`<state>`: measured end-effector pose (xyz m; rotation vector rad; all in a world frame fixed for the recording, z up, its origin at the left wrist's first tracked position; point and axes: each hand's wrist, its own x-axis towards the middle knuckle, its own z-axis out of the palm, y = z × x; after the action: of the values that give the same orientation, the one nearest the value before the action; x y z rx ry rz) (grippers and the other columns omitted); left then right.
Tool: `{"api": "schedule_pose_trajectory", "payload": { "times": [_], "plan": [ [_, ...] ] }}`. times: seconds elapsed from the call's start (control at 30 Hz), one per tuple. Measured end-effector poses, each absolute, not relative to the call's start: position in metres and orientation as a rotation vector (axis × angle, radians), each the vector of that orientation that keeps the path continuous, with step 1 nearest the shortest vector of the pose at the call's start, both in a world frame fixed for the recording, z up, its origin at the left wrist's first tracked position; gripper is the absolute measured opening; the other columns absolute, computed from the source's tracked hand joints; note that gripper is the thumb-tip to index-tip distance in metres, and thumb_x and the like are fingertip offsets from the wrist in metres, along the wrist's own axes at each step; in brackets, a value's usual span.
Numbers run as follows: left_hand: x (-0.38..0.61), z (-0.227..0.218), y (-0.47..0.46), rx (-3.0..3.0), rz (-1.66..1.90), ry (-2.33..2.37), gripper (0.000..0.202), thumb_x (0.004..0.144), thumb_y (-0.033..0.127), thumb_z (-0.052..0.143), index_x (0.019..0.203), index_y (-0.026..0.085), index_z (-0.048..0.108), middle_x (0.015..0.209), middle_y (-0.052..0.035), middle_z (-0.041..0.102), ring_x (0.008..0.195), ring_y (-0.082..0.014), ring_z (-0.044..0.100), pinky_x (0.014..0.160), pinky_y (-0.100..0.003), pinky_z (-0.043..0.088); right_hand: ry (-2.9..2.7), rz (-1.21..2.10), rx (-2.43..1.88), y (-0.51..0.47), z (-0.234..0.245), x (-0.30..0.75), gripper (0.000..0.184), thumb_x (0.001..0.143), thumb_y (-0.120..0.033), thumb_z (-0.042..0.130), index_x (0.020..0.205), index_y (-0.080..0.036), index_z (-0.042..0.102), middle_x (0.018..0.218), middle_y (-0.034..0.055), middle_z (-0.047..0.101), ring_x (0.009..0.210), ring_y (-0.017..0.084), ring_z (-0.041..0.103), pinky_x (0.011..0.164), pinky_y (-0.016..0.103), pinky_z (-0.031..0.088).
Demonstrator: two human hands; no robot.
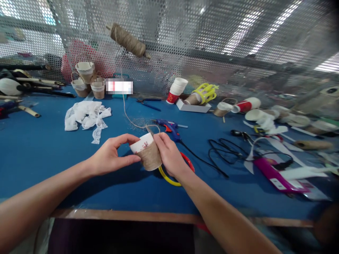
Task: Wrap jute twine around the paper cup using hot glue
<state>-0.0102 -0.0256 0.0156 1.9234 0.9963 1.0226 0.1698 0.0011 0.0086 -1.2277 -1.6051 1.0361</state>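
Observation:
A small white paper cup (149, 157), its lower part wrapped in brown twine, is tilted between my two hands above the table. My left hand (113, 155) grips it from the left, thumb on the wrapped side and fingers at the rim. Closed at the cup's right side, my right hand (169, 153) also has scissors in it. Their red and yellow handles (169, 179) show around the palm, and a bit of blade sticks out past the fingers. From the cup a strand of twine (124, 106) runs up to a spool (128, 40) on the mesh.
A blue glue gun (169, 127) with a black cord lies just beyond my right hand. White lace (86, 116) is heaped at left, before finished little baskets (85, 72). Stacked cups (177, 90), pliers (149, 103) and a magenta power strip (278, 176) are also on the table.

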Motion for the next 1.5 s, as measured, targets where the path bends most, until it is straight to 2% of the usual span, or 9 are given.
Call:
{"api": "schedule_pose_trajectory", "payload": {
  "times": [0.17,0.37,0.57,0.83,1.0,1.1,1.2,1.3,1.5],
  "plan": [
    [-0.005,0.019,-0.028,1.842,0.878,1.066,0.028,0.072,0.029,0.060,0.093,0.012,0.055,0.087,-0.0045,0.060,0.078,-0.0160,0.053,0.073,-0.027,0.042,-1.960,0.510,-1.234,-0.009,0.008,0.168,0.016,0.087,-0.033,0.034,0.078,-0.020,0.039,0.065,-0.0013,0.048,0.054,0.011,0.046,0.051,0.024,0.034],
    [0.004,0.020,-0.032,1.714,0.826,1.162,0.018,0.074,0.031,0.052,0.074,0.013,0.054,0.067,0.0016,0.052,0.063,-0.0118,0.046,0.060,-0.023,0.037,-2.173,0.045,-1.091,-0.014,-0.002,0.161,0.017,0.089,-0.029,0.030,0.080,-0.018,0.041,0.073,0.0070,0.058,0.062,0.016,0.056,0.053,0.026,0.041],
    [0.008,0.016,-0.032,1.639,0.852,1.187,0.016,0.072,0.029,0.048,0.070,0.013,0.050,0.063,0.0029,0.045,0.062,-0.0114,0.040,0.059,-0.024,0.034,-2.231,-0.177,-1.050,-0.014,-0.005,0.158,0.020,0.089,-0.026,0.028,0.080,-0.016,0.043,0.077,0.0098,0.058,0.066,0.017,0.057,0.053,0.027,0.044],
    [0.007,0.009,-0.031,1.590,0.878,1.140,0.017,0.074,0.029,0.047,0.066,0.014,0.047,0.061,0.0042,0.041,0.059,-0.0100,0.039,0.056,-0.022,0.032,-2.261,-0.177,-1.056,-0.016,-0.004,0.157,0.020,0.089,-0.026,0.027,0.081,-0.017,0.043,0.080,0.0097,0.056,0.069,0.017,0.056,0.054,0.026,0.045],
    [0.003,0.004,-0.028,1.575,0.898,1.129,0.018,0.074,0.030,0.049,0.065,0.014,0.046,0.061,0.0044,0.041,0.058,-0.0097,0.040,0.056,-0.021,0.032,-2.139,0.060,-1.103,-0.003,0.000,0.167,0.021,0.087,-0.036,0.036,0.086,-0.017,0.045,0.082,0.0077,0.057,0.067,0.015,0.057,0.059,0.026,0.046],
    [0.000,0.004,-0.026,1.594,0.901,1.161,0.018,0.075,0.031,0.050,0.072,0.014,0.051,0.065,0.0026,0.047,0.062,-0.0112,0.043,0.059,-0.023,0.034,-1.955,0.037,-1.347,0.021,0.013,0.186,0.025,0.087,-0.036,0.036,0.091,-0.015,0.049,0.088,0.0092,0.059,0.075,0.016,0.058,0.068,0.027,0.046],
    [0.000,0.005,-0.024,1.644,0.880,1.213,0.020,0.076,0.033,0.049,0.072,0.014,0.053,0.066,0.0019,0.049,0.062,-0.0115,0.043,0.059,-0.023,0.034,-1.950,-0.039,-1.868,0.047,0.026,0.209,0.029,0.088,-0.031,0.036,0.102,-0.011,0.052,0.105,0.0136,0.056,0.096,0.020,0.054,0.085,0.030,0.039],
    [0.000,0.006,-0.024,1.696,0.878,1.219,0.020,0.076,0.033,0.049,0.072,0.014,0.054,0.065,0.0017,0.051,0.062,-0.0117,0.043,0.059,-0.022,0.034,-1.959,0.077,-2.086,0.070,0.026,0.223,0.027,0.083,-0.025,0.047,0.096,-0.004,0.057,0.101,0.0215,0.056,0.100,0.029,0.052,0.085,0.039,0.039],
    [-0.001,0.007,-0.024,1.749,0.900,1.251,0.021,0.076,0.033,0.048,0.074,0.013,0.056,0.064,0.0014,0.052,0.060,-0.0116,0.043,0.058,-0.023,0.034,-1.986,0.413,-2.121,0.092,0.010,0.226,0.028,0.084,-0.030,0.049,0.109,-0.017,0.051,0.110,0.0064,0.054,0.091,0.017,0.055,0.076,0.037,0.047]
  ]
}}
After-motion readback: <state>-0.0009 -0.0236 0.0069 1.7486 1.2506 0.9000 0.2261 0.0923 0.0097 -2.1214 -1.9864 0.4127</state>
